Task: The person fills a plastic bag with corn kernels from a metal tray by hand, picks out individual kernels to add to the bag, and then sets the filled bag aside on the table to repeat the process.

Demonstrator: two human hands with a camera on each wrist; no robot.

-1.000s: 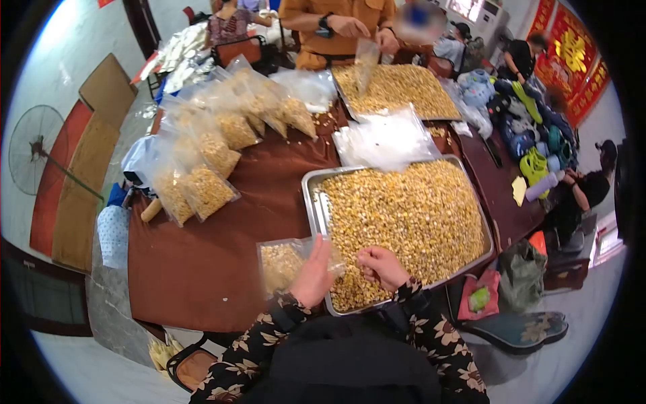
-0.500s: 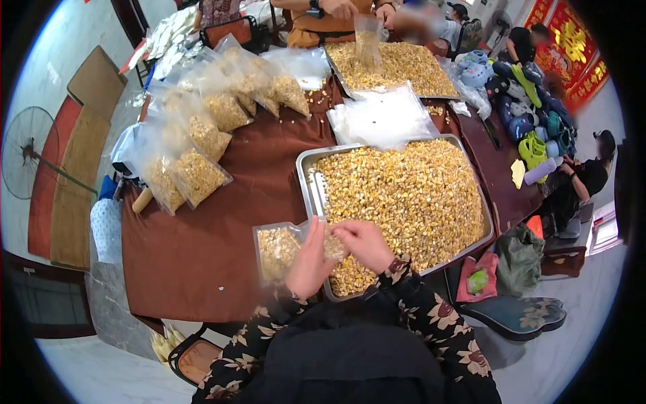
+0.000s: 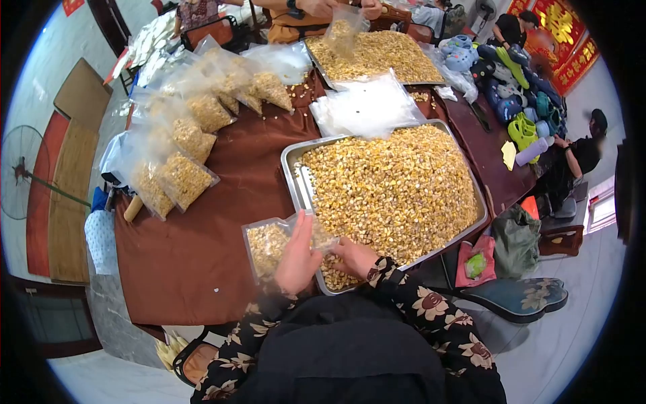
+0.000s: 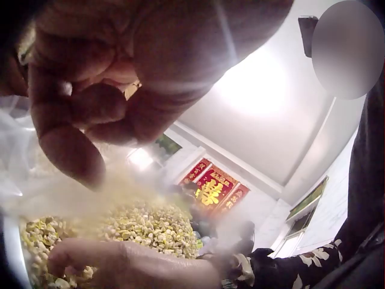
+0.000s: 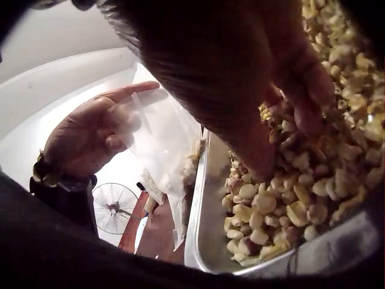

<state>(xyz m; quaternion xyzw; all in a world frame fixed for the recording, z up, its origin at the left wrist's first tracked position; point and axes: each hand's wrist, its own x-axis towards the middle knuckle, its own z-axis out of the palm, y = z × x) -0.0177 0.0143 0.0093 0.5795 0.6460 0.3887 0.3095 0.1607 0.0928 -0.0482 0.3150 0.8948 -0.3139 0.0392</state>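
Observation:
My left hand [image 3: 296, 252] pinches the mouth of a clear plastic bag [image 3: 268, 244], partly filled with corn kernels and lying on the brown table beside the tray. A big metal tray [image 3: 291, 168] is heaped with yellow corn kernels [image 3: 390, 182]. My right hand [image 3: 353, 256] is down in the tray's near corner, fingers curled into the kernels [image 5: 271, 205]. The right wrist view shows the left hand [image 5: 90, 135] holding the bag [image 5: 159, 138] open next to the tray wall [image 5: 207, 205]. In the left wrist view the left fingers [image 4: 72, 132] are close up over the blurred bag.
Several filled bags [image 3: 188, 175] lie along the table's left side. A stack of empty bags [image 3: 367, 104] sits beyond the tray. Across the table another person holds a bag [image 3: 343, 27] over a second tray [image 3: 404, 57]. Shoes [image 3: 525, 128] pile at right.
My right hand went from the tray to the bag's mouth, then dropped back into the kernels at the tray's near corner. The left hand kept hold of the bag.

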